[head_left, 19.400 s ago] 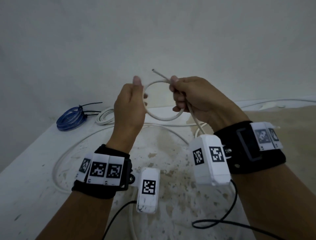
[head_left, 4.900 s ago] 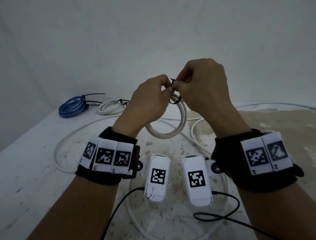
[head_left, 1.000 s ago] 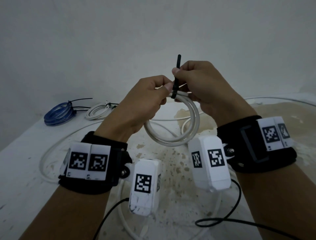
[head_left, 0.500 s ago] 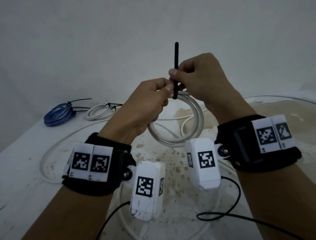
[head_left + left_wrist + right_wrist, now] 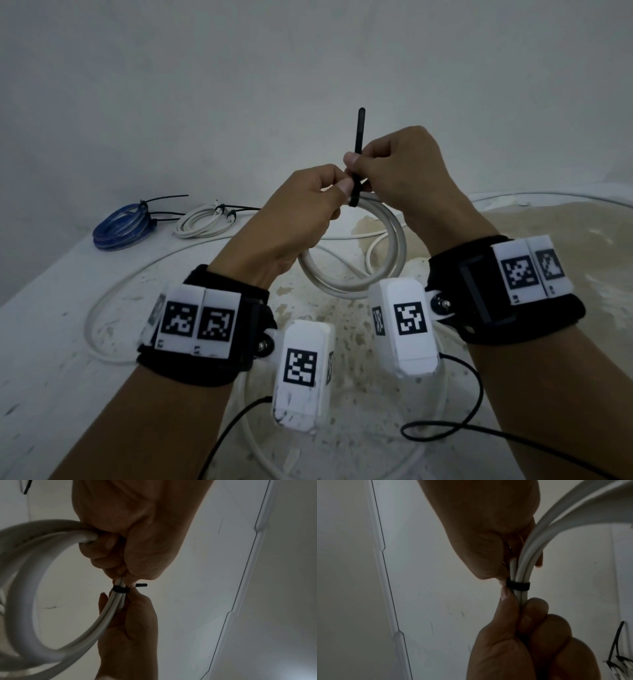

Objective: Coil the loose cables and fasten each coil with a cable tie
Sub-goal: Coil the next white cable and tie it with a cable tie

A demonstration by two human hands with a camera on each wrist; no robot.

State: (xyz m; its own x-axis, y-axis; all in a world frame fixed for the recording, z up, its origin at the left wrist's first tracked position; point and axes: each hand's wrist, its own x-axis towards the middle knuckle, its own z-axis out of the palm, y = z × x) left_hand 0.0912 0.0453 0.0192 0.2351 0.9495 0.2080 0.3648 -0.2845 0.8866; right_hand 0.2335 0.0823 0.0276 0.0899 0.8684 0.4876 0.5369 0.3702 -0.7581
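I hold a small coil of white cable (image 5: 394, 246) above the table. My left hand (image 5: 329, 195) grips the top of the coil, fingers curled round its strands. A black cable tie (image 5: 358, 154) is wrapped around the strands there, its tail pointing straight up. My right hand (image 5: 363, 164) pinches that tail just above the coil. In the left wrist view the tie's band (image 5: 120, 588) sits snug around the strands between my left hand (image 5: 120, 561) and right hand (image 5: 126, 597). The right wrist view shows the same band (image 5: 518, 586) around the strands (image 5: 530, 555).
A tied blue coil (image 5: 121, 224) and a tied white coil (image 5: 202, 224) lie at the back left of the stained white table (image 5: 44, 359). A long loose white cable (image 5: 102, 308) loops across it. Black camera leads (image 5: 445, 435) trail near me.
Five seconds ago the tie was a loose loop. Over the last second my right hand drew the tail upward and the band closed on the coil. My left hand kept its grip.
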